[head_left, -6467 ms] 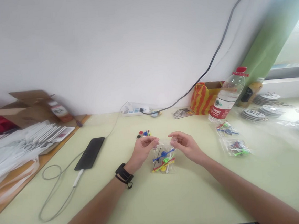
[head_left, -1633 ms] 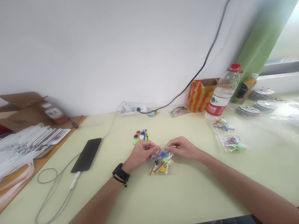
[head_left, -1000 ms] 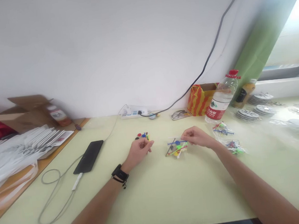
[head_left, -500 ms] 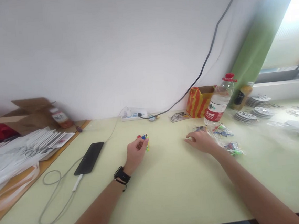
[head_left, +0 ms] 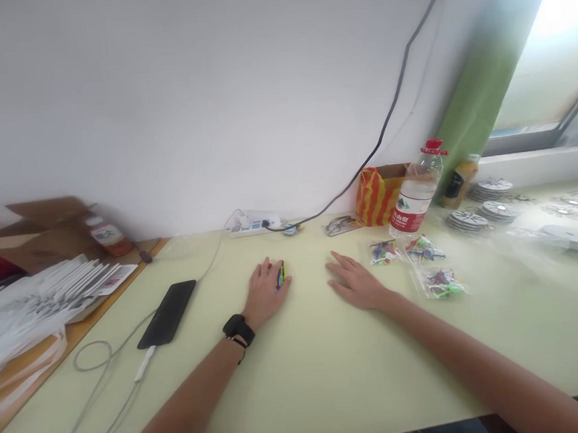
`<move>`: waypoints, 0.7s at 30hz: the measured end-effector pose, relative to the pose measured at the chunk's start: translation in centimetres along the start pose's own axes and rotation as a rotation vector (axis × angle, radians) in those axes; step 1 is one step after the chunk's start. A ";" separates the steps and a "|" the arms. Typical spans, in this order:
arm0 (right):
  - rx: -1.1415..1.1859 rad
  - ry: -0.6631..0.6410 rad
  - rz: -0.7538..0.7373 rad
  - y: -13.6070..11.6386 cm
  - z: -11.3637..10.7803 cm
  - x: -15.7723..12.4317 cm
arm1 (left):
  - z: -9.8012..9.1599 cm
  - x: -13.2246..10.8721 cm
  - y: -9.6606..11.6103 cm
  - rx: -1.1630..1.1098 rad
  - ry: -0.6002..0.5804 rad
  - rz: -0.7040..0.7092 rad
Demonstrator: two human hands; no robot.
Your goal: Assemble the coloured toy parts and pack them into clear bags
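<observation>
My left hand (head_left: 263, 289), with a black watch on its wrist, lies palm down on the pale green table (head_left: 301, 375). Its fingers are stretched over a small pile of coloured plastic pieces (head_left: 279, 275), which peeks out at the thumb side. My right hand (head_left: 355, 282) rests flat and open on the table, holding nothing. Just right of it lies a small clear bag of coloured parts (head_left: 382, 251), beside two more such bags (head_left: 424, 247) (head_left: 439, 282).
A black phone (head_left: 166, 304) on a grey cable lies to the left, next to stacked white packets (head_left: 34, 290) and a cardboard box (head_left: 44, 226). At the back are a power strip (head_left: 252, 223), a striped bag (head_left: 373, 196), a water bottle (head_left: 414, 190) and round discs (head_left: 479, 215).
My right hand carried the filled bag to the right, set it down by the other bags and came back empty. My left hand moved onto the loose coloured pieces.
</observation>
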State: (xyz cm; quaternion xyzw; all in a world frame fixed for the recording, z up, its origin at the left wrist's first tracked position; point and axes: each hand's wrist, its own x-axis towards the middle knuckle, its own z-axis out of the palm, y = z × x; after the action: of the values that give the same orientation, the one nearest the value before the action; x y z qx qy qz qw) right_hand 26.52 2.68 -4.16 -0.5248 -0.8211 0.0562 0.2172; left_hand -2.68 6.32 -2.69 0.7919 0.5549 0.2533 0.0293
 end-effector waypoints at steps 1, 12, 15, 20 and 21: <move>-0.006 0.014 0.010 0.0 0.0 0.3 | 0.1 0.2 0.2 -0.013 -0.013 0.048; -0.188 0.209 0.097 2.2 2.0 5.8 | -0.9 -1.6 6.3 -0.283 -0.309 0.588; -0.232 0.257 0.095 3.1 2.7 7.6 | -1.6 -2.4 7.6 -0.355 -0.376 0.664; -0.205 0.335 0.007 3.5 3.4 9.2 | -2.1 -2.7 8.1 -0.436 -0.380 0.594; -0.195 0.343 -0.010 3.5 3.4 9.3 | -2.1 -2.6 7.9 -0.460 -0.362 0.558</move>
State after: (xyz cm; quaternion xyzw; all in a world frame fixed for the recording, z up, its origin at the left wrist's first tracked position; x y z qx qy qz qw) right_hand 24.74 12.90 -5.54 -0.5413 -0.7761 -0.1151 0.3023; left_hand 2.59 0.47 0.77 0.9167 0.2335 0.2254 0.2330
